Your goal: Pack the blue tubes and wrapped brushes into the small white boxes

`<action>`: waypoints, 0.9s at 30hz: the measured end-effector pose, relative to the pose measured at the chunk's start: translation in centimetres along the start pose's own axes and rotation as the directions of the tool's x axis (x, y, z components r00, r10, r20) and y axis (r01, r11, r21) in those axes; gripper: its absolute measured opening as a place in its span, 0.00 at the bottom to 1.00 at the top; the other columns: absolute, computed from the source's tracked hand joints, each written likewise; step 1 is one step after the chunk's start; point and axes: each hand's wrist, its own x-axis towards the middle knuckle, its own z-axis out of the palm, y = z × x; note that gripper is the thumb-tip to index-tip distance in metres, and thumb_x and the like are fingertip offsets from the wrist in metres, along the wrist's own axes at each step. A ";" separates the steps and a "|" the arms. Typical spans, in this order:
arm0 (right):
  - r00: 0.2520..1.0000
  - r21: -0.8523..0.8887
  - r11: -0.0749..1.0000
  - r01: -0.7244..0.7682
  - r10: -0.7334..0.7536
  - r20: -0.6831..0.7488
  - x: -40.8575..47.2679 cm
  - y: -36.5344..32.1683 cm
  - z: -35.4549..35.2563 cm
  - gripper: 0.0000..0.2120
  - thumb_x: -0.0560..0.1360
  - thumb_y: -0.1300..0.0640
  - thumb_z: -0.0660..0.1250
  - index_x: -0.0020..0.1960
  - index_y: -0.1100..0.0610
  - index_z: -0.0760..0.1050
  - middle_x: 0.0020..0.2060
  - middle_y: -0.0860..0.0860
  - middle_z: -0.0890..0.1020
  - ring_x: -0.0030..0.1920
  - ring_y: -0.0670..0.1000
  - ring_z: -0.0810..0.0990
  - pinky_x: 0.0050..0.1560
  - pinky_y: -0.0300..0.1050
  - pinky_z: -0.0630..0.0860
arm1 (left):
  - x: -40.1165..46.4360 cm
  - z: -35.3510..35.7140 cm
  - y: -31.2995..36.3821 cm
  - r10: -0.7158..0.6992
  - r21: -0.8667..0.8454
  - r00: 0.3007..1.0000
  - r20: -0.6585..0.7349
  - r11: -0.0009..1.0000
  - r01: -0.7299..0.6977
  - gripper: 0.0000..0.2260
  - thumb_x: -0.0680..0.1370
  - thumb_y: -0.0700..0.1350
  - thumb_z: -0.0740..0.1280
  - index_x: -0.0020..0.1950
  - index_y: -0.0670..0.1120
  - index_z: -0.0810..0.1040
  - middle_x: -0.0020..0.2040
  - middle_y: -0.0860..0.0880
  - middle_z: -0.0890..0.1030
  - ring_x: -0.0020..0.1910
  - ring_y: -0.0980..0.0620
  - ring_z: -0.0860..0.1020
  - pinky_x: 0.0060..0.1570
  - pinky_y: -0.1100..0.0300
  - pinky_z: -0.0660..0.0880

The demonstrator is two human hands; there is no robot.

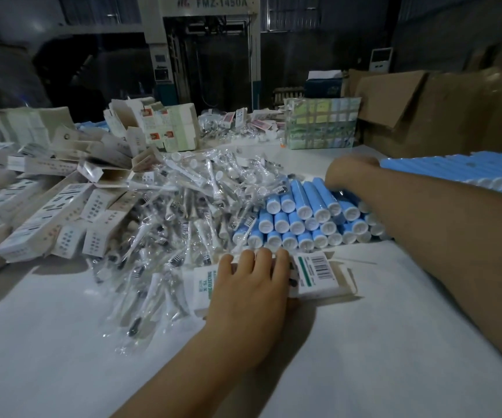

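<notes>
A small white box (pixel 319 276) with a barcode lies flat on the white table, its right end flap open. My left hand (pixel 249 285) rests on top of it with fingers straight. Just beyond it lies a stack of blue tubes (pixel 301 218) with white caps facing me. My right hand (pixel 346 173) reaches over the far top of that stack; its fingers curl down onto the tubes and their tips are hidden. A heap of plastic-wrapped brushes (pixel 183 212) spreads to the left of the tubes.
Several folded and filled white boxes (pixel 62 218) pile up at the left. More blue tubes (pixel 460 173) lie at the right edge, with brown cartons (pixel 442 110) behind them. A taped bundle (pixel 319 122) stands at the back of the table (pixel 364 342).
</notes>
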 end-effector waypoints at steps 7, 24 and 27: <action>1.000 -0.063 0.998 -0.006 0.006 0.001 -0.3 -0.5 0.1 0.10 0.79 0.55 0.55 0.46 0.57 0.73 0.48 0.53 0.75 0.47 0.53 0.74 0.45 0.46 0.71 | -0.2 0.0 0.3 0.041 0.002 0.995 -0.095 0.999 -0.041 0.27 0.66 0.60 0.73 0.58 0.44 0.80 0.46 0.46 0.82 0.43 0.44 0.80 0.44 0.47 0.78; 0.998 0.112 0.992 -0.063 0.065 -0.019 -2.3 0.2 -0.4 0.16 0.80 0.58 0.56 0.63 0.60 0.73 0.62 0.56 0.75 0.48 0.53 0.77 0.40 0.44 0.71 | 0.1 0.7 0.8 0.046 -0.115 0.999 -0.017 0.992 -0.048 0.29 0.79 0.62 0.52 0.75 0.48 0.53 0.69 0.47 0.65 0.66 0.45 0.63 0.68 0.43 0.55; 0.997 0.166 0.984 -0.068 0.073 -0.025 -2.5 0.8 0.0 0.12 0.77 0.59 0.60 0.57 0.61 0.75 0.59 0.58 0.78 0.47 0.55 0.78 0.39 0.44 0.73 | 0.0 0.5 0.7 0.045 -0.119 0.999 -0.030 0.992 -0.049 0.29 0.79 0.63 0.52 0.75 0.48 0.53 0.69 0.47 0.65 0.66 0.45 0.63 0.68 0.43 0.56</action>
